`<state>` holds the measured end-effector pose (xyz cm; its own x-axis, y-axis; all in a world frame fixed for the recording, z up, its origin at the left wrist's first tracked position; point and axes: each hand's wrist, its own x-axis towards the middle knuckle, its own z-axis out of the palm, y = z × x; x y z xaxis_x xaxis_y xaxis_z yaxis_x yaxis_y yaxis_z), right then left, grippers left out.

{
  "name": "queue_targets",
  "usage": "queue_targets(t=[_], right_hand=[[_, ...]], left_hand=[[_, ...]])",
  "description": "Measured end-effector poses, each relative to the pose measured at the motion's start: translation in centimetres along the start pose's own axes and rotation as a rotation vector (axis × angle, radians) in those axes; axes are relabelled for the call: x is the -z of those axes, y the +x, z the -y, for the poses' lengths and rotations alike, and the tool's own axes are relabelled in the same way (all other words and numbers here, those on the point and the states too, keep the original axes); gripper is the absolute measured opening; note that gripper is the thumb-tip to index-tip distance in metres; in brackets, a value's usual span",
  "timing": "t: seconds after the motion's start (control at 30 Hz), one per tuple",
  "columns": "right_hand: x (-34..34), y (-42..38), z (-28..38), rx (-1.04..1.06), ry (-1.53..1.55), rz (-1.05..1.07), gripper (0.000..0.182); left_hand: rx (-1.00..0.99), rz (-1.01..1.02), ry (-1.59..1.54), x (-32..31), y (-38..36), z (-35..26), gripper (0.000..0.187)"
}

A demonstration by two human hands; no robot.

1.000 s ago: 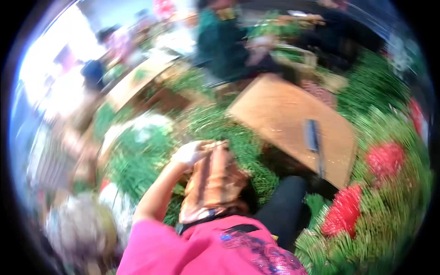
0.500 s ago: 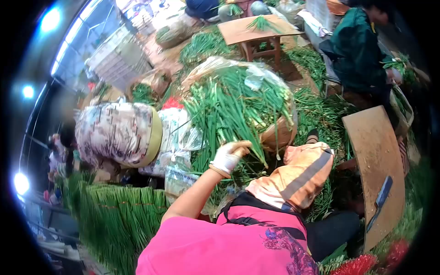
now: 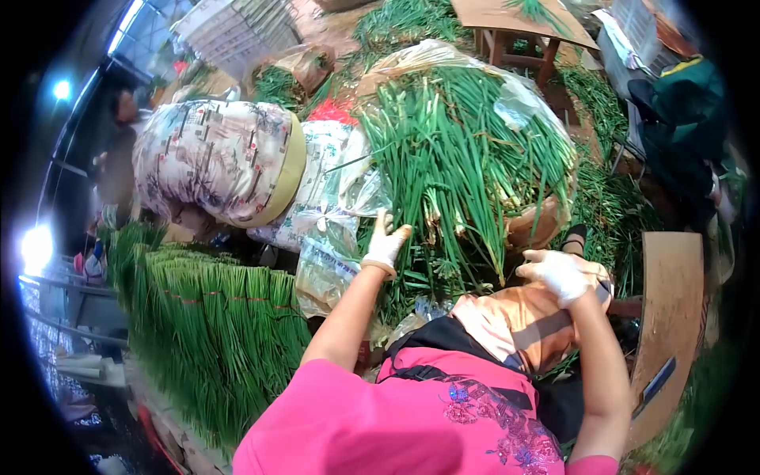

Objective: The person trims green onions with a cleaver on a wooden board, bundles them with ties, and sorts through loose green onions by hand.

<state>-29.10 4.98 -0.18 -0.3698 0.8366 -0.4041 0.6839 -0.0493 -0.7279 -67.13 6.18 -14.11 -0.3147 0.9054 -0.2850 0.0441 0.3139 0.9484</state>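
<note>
My left hand, in a white glove with bare fingertips, is beside the left lower edge of a big heap of green onions. Its fingers are apart and hold nothing. The heap lies in a clear plastic wrap. Over the orange and grey cloth on my lap is my right hand, also gloved, with its fingers spread and nothing in them. Long green leaves hang down between the two hands.
Tied bundles of greens stand at the left. A person in patterned clothing bends beside them. At the right are a wooden board with a knife and a person in dark green. A low table stands behind the heap.
The view has shifted, and the heap appears higher and larger. My right hand has come into view over the cloth. My left hand's fingers have spread upward.
</note>
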Motion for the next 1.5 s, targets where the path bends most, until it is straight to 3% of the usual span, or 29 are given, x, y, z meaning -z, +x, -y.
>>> queue_targets(t=[0.03, 0.07, 0.13, 0.17, 0.2, 0.27, 0.3, 0.33, 0.4, 0.47, 0.5, 0.53, 0.63, 0.67, 0.73, 0.87, 0.93, 0.97, 1.03, 1.1, 1.13, 1.2, 1.33, 1.4, 1.5], right_hand=[[-2.2, 2.4, -1.1, -0.018, -0.062, 0.016, 0.046], [-4.0, 4.2, -0.3, -0.168, -0.124, 0.001, 0.046], [-6.2, 5.4, 0.4, -0.312, 0.503, 0.142, 0.044], [-6.4, 5.1, 1.7, -0.413, 0.623, 0.157, 0.032], [-6.7, 5.0, 1.1, -0.380, 0.639, 0.203, 0.023], [-4.7, 3.3, 4.1, -0.267, 0.644, 0.201, 0.018], [-4.1, 2.7, 4.5, -0.261, 0.829, 0.191, 0.020], [-3.4, 2.3, 4.2, -0.258, 0.958, 0.171, 0.020], [-0.4, 1.5, 5.9, -0.252, 0.882, 0.095, 0.023], [0.6, 1.7, 5.6, -0.210, 0.773, -0.173, 0.034], [1.6, 2.0, 5.6, -0.233, 0.716, -0.246, 0.044], [2.1, 2.2, 4.9, -0.117, 0.791, -0.335, 0.046], [4.8, 1.4, 6.9, -0.019, 0.780, -0.463, 0.046], [5.5, 0.9, 7.1, -0.019, 0.784, -0.481, 0.046], [6.7, -0.6, 8.6, 0.031, 0.860, -0.544, 0.046], [8.1, -3.4, 8.5, 0.259, 1.056, -0.589, 0.055], [8.6, -4.6, 8.2, 0.333, 1.020, -0.707, 0.057], [9.2, -5.3, 7.2, 0.375, 1.065, -0.678, 0.058], [9.7, -6.5, 4.4, 0.323, 0.981, -0.866, 0.057], [9.9, -7.1, 4.5, 0.310, 0.969, -0.897, 0.053], [10.0, -7.3, 4.6, 0.302, 0.963, -0.912, 0.051], [9.7, -7.7, 4.9, 0.212, 0.811, -0.998, 0.051], [8.6, -7.2, 4.7, 0.139, 0.471, -1.123, 0.039], [8.1, -7.1, 3.1, 0.209, 0.504, -1.095, 0.034], [7.7, -7.2, 3.5, 0.205, 0.695, -1.055, 0.029]], left_hand=[[-0.038, 0.021, 0.042, -0.2, 0.9, 1.4, 0.095], [-0.080, 0.043, 0.084, -0.4, 1.8, 2.5, 0.102], [0.041, 0.123, -0.115, -1.6, 0.2, -1.0, 0.115], [0.072, 0.114, -0.102, -1.3, 1.0, -0.5, 0.110], [0.104, 0.107, -0.090, -1.1, 1.7, -0.1, 0.105], [-0.115, 0.005, 0.439, 0.7, 0.9, -4.4, 0.085], [-0.324, -0.077, 0.125, 1.1, 1.7, -3.8, 0.067], [-0.449, -0.100, 0.250, 1.7, 1.0, -7.7, 0.067], [-0.537, -0.122, 0.312, 1.9, 3.0, -10.3, 0.076], [-0.602, -0.175, 0.489, 0.4, 5.5, -11.8, 0.093], [-0.547, -0.137, 0.535, -0.8, 6.4, -12.6, 0.108], [-0.555, -0.143, 0.634, -2.1, 8.1, -12.2, 0.120], [-0.332, -0.122, 0.852, -5.6, 9.9, -13.2, 0.129], [-0.250, -0.146, 0.883, -5.8, 9.8, -14.5, 0.127], [-0.270, -0.315, 0.734, -5.2, 13.5, -11.2, 0.126], [0.036, -0.427, 0.403, -4.2, 17.0, -10.9, 0.122], [0.109, -0.307, 0.265, -3.3, 18.3, -11.1, 0.119], [0.186, -0.314, 0.361, -3.4, 17.9, -12.8, 0.105], [-0.050, -0.243, 0.394, -4.3, 17.2, -14.3, 0.095], [-0.359, -0.247, 0.553, -5.8, 17.0, -13.8, 0.080], [-0.355, -0.069, 0.646, -6.3, 17.0, -14.4, 0.093], [-0.308, -0.208, 0.921, -9.7, 13.3, -16.8, 0.111], [-0.105, -0.068, 1.112, -13.7, 12.4, -19.1, 0.128], [0.017, -0.046, 1.147, -13.8, 13.3, -19.4, 0.136], [0.163, -0.219, 0.945, -12.2, 16.7, -17.0, 0.134]])
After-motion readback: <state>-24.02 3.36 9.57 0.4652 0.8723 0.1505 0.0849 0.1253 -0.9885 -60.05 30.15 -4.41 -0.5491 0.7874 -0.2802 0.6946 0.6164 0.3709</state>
